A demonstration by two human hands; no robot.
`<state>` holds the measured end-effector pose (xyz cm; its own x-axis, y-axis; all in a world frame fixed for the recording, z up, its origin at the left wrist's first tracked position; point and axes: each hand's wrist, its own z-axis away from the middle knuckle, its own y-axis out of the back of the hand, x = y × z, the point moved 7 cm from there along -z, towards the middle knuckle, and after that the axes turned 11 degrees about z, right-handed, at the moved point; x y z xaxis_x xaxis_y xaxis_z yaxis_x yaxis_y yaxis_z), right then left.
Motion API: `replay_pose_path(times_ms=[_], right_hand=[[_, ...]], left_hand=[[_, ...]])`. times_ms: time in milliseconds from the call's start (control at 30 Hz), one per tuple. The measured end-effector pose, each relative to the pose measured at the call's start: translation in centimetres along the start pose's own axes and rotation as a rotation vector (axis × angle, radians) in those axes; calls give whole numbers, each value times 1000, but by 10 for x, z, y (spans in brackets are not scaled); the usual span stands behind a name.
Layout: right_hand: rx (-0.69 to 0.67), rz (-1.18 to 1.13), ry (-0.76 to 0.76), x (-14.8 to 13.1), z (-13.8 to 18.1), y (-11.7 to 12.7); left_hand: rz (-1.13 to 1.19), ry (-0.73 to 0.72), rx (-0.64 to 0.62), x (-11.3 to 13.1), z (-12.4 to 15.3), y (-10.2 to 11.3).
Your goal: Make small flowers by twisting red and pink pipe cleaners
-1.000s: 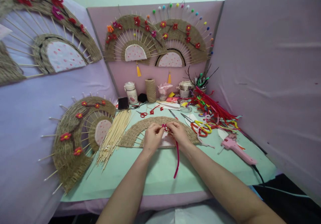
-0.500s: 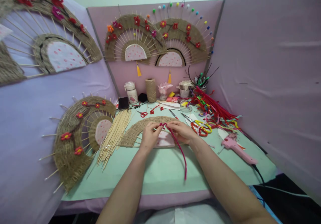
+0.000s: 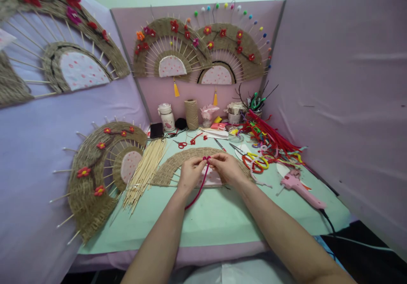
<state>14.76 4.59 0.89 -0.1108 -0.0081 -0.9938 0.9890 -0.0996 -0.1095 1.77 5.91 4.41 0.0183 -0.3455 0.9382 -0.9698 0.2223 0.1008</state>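
A magenta pipe cleaner (image 3: 203, 183) is pinched between my two hands, its upper end bent into small loops at my fingertips. My left hand (image 3: 191, 171) is closed on the looped part from the left. From the other side, the fingers of my right hand (image 3: 225, 167) grip it too. Its long loose tail curves down to the left and passes behind my left forearm. Under my hands lies a half-round woven twine fan (image 3: 171, 165) with a pale spotted centre, partly covered by them.
Thin wooden sticks (image 3: 144, 171) lie left, beside another flowered fan (image 3: 92, 165). Scissors (image 3: 254, 159), a pink glue gun (image 3: 302, 188) and a pile of red pipe cleaners (image 3: 273, 133) are on the right. Twine spool (image 3: 191, 114) and white bottle (image 3: 166, 117) stand at the back.
The pipe cleaner's tail has swung from the right of my hands to the left. My hands have drawn closer together, and the loops look more compact.
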Motion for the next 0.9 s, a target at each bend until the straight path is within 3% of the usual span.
replay_pose_path(times_ms=[233, 633, 767, 900], right_hand=[[184, -5, 108, 0, 2, 0], [181, -265, 63, 13, 0, -9], [73, -144, 6, 9, 1, -10], [41, 90, 55, -3, 2, -1]], left_hand=[[90, 104, 68, -11, 6, -3], [85, 158, 124, -17, 9, -7], [-66, 76, 122, -15, 5, 1], [-216, 9, 106, -7, 3, 5]])
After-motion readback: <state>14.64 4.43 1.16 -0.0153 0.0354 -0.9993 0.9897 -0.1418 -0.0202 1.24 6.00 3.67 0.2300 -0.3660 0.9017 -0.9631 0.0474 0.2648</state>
